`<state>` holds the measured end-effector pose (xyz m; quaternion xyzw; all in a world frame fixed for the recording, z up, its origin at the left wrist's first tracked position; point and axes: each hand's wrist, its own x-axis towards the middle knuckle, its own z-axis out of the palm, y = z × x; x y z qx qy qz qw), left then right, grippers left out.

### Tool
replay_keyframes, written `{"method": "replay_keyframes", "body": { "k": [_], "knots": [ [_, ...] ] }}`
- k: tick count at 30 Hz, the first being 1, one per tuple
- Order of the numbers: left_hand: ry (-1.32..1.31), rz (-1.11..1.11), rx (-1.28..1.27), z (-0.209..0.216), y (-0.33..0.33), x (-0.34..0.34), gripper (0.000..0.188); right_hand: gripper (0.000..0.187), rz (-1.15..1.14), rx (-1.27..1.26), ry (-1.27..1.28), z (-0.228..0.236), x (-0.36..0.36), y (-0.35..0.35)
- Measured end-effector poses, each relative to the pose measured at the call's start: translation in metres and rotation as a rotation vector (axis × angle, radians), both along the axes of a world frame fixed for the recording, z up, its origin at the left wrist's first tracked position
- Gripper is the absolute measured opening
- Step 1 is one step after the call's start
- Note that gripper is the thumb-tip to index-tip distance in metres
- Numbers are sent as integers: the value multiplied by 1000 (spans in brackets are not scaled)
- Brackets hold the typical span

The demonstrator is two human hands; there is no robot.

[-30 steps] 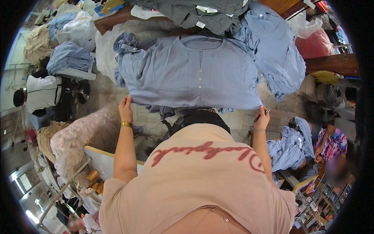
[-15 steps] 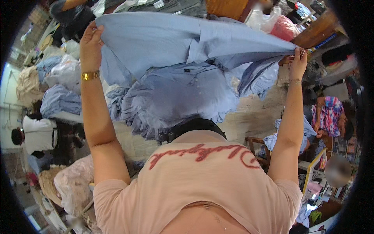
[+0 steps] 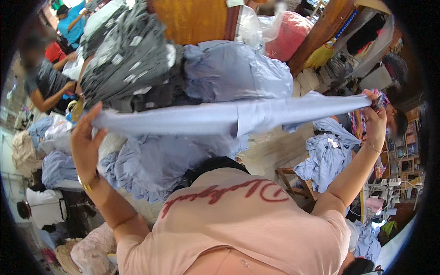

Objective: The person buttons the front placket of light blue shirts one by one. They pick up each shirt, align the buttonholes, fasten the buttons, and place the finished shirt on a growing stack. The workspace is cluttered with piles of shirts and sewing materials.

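Note:
A light blue garment, blurred by motion, is stretched in a long narrow band between my raised hands, with a seam or flap near its middle. Its left end is pinched in my left hand, which has a gold-coloured bracelet at the wrist. My right hand grips the other end, a little higher, fingers closed round the cloth. Below the band lies a heaped pile of similar light blue shirts, partly hidden by the held cloth. Whether the held garment is a shirt cannot be made out.
Dark grey garments with white tags and a light blue cloth bundle are heaped ahead. A stool bears more blue clothes on the right. A wooden post stands beyond. Co-workers work at far left and right.
The garment has gone from a broad hanging sheet to a narrow, taut band. Both hands have come lower and wider apart. The view has shifted, showing more of the heaps ahead.

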<state>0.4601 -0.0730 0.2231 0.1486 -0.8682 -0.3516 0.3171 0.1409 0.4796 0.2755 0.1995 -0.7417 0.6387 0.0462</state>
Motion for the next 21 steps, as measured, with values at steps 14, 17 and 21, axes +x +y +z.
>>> {"method": "replay_keyframes", "body": {
  "k": [14, 17, 21],
  "knots": [
    [620, 42, 646, -90, 96, -298, 12, 20, -194, -175, -63, -120, -303, 14],
    [735, -57, 424, -44, 70, -332, 7, 19, -146, -269, 47, -89, -354, -1],
    [759, -10, 277, -2, 66, -361, 11, 17, -150, -92, 58, -82, -424, -6]
  ]
}}
